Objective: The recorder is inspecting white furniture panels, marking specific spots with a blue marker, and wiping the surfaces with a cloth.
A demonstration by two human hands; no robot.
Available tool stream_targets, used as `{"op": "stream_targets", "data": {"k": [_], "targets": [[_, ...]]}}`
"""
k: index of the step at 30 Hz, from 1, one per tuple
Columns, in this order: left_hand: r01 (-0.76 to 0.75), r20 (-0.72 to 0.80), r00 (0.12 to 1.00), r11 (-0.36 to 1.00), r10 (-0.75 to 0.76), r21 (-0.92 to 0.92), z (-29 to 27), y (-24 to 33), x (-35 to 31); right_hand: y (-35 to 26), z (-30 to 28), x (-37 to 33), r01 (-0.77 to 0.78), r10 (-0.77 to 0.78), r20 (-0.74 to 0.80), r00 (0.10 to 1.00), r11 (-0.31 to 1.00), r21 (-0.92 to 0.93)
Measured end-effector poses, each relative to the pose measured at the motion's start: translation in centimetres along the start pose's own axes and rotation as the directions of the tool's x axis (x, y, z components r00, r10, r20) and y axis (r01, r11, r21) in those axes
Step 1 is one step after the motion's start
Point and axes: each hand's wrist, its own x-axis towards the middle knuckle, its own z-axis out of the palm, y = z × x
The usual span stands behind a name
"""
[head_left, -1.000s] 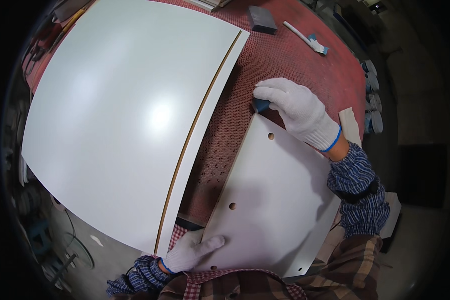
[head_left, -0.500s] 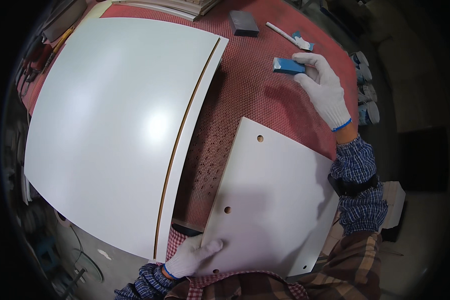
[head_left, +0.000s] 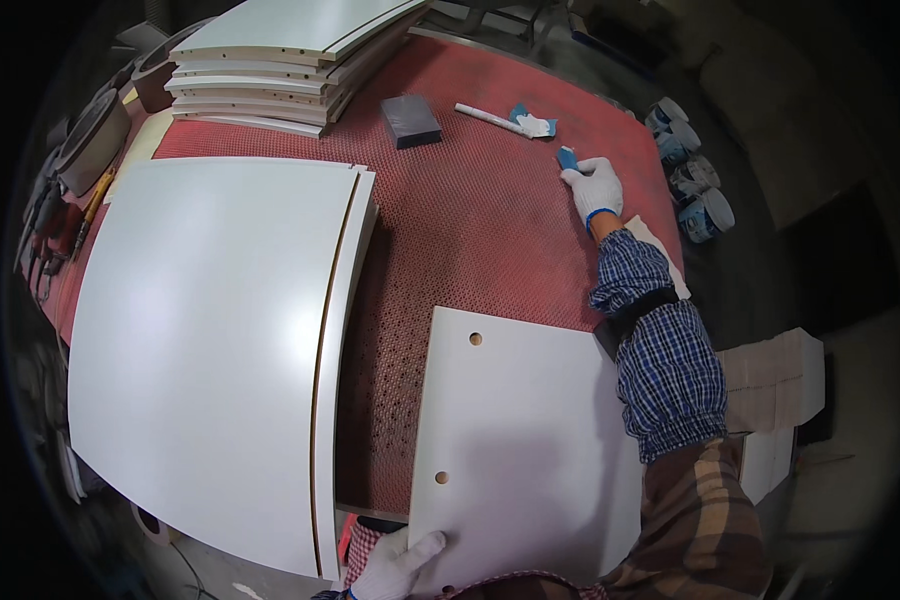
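Note:
In a white knit glove, my right hand (head_left: 596, 188) reaches to the far right of the red table, closed on a small blue block (head_left: 567, 158). Just beyond it lie a white stick (head_left: 490, 119) and a torn blue-and-white scrap (head_left: 536, 122). Close to my body, my gloved left hand (head_left: 398, 567) grips the left edge of a white panel (head_left: 530, 420) with round holes. Its thumb rests on the panel's face; the other fingers are partly hidden. To the left lies a larger white panel (head_left: 210, 350) with a brown groove along its right side.
A stack of white panels (head_left: 250, 85) stands at the far left. A dark grey block (head_left: 410, 121) sits on the red mesh-like table covering (head_left: 470, 230). Several tubs (head_left: 706, 215) line the right side beyond the table, and tools (head_left: 67, 230) lie on the left.
My right hand has carried the blue block farther away, toward the table's far right. The view has shifted, showing more of the far stack. My left hand stays on the holed panel's edge.

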Motion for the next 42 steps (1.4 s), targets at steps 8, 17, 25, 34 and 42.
{"op": "stream_targets", "data": {"k": [8,17,25,34,42], "targets": [[0.038,0.01,0.999,0.994,-0.037,-0.101,-1.4,-3.3,2.5,1.4,-7.8,-2.9,0.252,-0.142,0.309,0.94,0.901,-0.353],[-0.065,-0.11,0.991,0.996,0.071,0.054,-0.2,-2.1,0.8,11.8,-14.0,-6.5,0.356,-0.172,0.383,0.908,0.799,-0.484],[-0.186,-0.168,0.967,0.981,0.192,0.05,-0.6,-6.8,-3.2,2.5,-10.5,-17.5,0.504,-0.371,0.513,0.774,0.851,-0.145],[-0.313,-0.053,0.945,0.842,0.323,-0.439,0.0,-7.7,-2.3,-4.7,-8.8,-33.1,0.855,-0.798,0.554,0.237,0.443,0.272],[-0.248,0.04,0.937,0.741,0.347,-0.624,0.8,-7.3,-3.6,2.5,-20.3,-50.0,0.703,-0.868,0.496,-0.004,0.351,0.619]]}}
